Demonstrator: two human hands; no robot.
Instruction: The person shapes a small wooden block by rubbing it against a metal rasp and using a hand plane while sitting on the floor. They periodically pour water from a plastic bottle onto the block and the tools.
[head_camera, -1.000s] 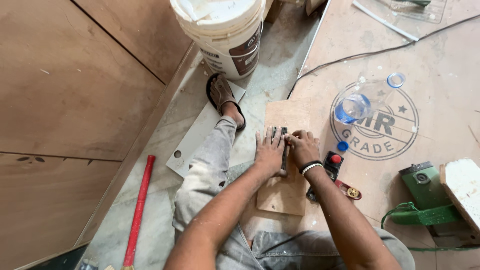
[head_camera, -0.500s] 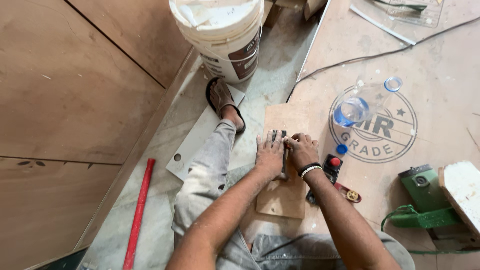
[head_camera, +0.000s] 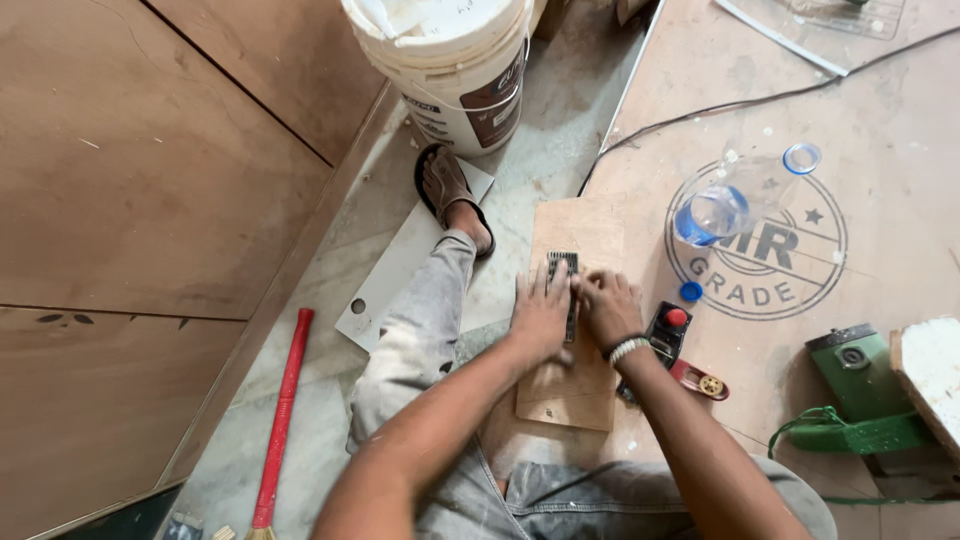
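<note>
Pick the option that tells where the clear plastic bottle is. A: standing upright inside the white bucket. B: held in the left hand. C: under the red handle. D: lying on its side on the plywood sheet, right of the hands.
D: the clear plastic bottle lies on its side on the plywood sheet, cap off, right of both hands.

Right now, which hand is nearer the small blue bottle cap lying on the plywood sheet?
The right hand. It rests on the small plywood piece, just left of the small blue bottle cap. The left hand lies farther left, beyond the right hand, over the dark metal strip.
</note>
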